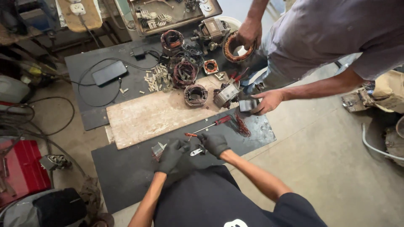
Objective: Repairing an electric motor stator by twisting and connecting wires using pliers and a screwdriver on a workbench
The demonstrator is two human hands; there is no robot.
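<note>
Closest to us, our left hand (pixel 172 155), in a dark glove, is curled around a small metal block (pixel 159 150) that lies at the near edge of the black mat (pixel 126 176), the fingers wrapped over its right side. Just beside it our right hand (pixel 214 144), gloved the same way, is closed on a small pair of pliers (pixel 196 151), whose pale jaws poke out below the fingers toward the block; an orange-handled bit (pixel 190 135) shows just above, though we cannot tell whether it belongs to the same tool. A little beyond our hands a red-handled screwdriver (pixel 212 124) lies slantwise on the mat, its shaft pointing toward us, and to its right sits a tuft of loose copper wire (pixel 243 125). Past that comes the worn wooden board (pixel 151 115), with a small wound stator (pixel 195 95) and a grey metal motor part (pixel 226 95) resting on its far right end. Another person leans in from the right: one bare hand (pixel 268 101) presses on a small dark block (pixel 247 105) at the edge of the mat, the other hand (pixel 249 33) holds a copper-wound ring (pixel 235 48) farther back. Around there stand more stators (pixel 185 72), a heap of pale slips (pixel 158 79), and a dark phone (pixel 109 72) with its cable on the left. Farthest off is a tray of parts (pixel 174 14).
</note>
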